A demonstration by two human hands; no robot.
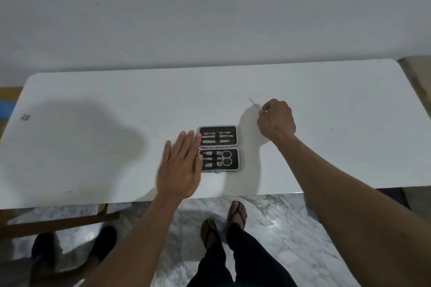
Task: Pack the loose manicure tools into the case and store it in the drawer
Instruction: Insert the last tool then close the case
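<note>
A small manicure case (pixel 218 148) lies open flat on the white table (pixel 93 105), its dark lining holding scissors, clippers and several slim metal tools under elastic straps. My left hand (pixel 180 169) rests flat on the table, fingers together, fingertips touching the case's left edge. To the right and beyond the case, my right hand (pixel 276 120) is raised just above the table, pinching a thin metal tool (pixel 254 103) whose pointed tip sticks out up and to the left.
A wall stands directly behind the table. A small grey scrap (pixel 25 117) lies near the table's left edge. Under the left side a wooden frame (pixel 58 221) shows. My sandalled feet (pixel 224 223) stand on marble floor; another person's dark shoes (pixel 74 249) are at lower left.
</note>
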